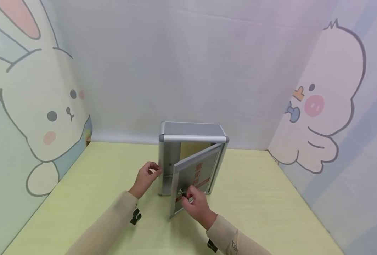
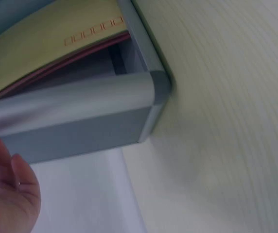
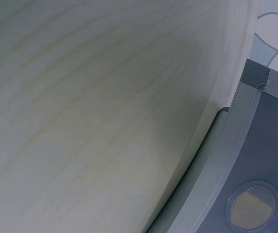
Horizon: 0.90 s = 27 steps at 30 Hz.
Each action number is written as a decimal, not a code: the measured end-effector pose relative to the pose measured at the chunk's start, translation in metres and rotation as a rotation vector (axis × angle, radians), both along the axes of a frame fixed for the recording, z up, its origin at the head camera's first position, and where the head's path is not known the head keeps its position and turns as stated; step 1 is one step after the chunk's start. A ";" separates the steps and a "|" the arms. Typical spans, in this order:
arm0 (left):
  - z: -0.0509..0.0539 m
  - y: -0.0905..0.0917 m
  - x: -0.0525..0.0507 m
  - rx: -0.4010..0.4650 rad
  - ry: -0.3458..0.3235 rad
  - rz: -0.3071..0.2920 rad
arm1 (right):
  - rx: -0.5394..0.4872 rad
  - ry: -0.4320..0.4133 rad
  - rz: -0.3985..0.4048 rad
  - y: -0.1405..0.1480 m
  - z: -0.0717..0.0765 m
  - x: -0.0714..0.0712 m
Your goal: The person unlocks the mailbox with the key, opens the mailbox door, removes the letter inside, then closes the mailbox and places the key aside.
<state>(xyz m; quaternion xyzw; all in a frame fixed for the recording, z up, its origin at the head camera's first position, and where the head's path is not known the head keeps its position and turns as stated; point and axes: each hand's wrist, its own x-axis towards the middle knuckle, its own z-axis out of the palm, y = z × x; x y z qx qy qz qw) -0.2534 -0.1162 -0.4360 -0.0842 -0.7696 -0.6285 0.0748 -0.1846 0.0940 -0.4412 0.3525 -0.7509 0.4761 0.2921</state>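
Observation:
A grey metal suggestion box (image 1: 193,129) with silver edges stands on the table, its front door (image 1: 204,166) swung outward on the right side. My right hand (image 1: 197,207) pinches a small dark key (image 1: 184,194) at the door's lock; the fingers partly cover it. Beside the box's left edge, my left hand (image 1: 145,179) touches the frame with its fingertips. In the left wrist view, that hand (image 2: 8,189) lies against the box's side with fingers loosely extended. Inside the box is a yellow-brown envelope (image 2: 56,39) printed with red squares. The right wrist view does not show my right hand.
The pale yellow wood-grain table (image 1: 255,198) extends around the box. Behind it hangs a light curtain (image 1: 188,71), with cartoon animals on the side panels. A round window (image 3: 252,208) in the door shows in the right wrist view.

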 end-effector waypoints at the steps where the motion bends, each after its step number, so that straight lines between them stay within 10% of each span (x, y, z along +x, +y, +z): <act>1: 0.001 0.002 0.001 -0.009 0.031 0.010 | 0.002 0.000 -0.004 0.001 -0.003 -0.002; 4: 0.002 0.008 0.003 -0.069 0.225 0.064 | 0.000 -0.005 0.001 0.002 -0.007 -0.005; 9: 0.007 0.017 0.004 -0.160 0.798 0.124 | -0.009 0.019 0.033 -0.002 0.010 0.005; 13: 0.021 0.028 0.009 -0.119 1.069 0.022 | -0.023 0.038 0.041 -0.003 0.021 0.012; 17: 0.031 0.039 0.015 -0.045 0.987 -0.097 | -0.036 0.048 0.042 -0.003 0.022 0.012; 27: 0.035 0.054 0.014 0.020 0.472 -0.164 | -0.033 0.038 0.048 -0.005 0.019 0.011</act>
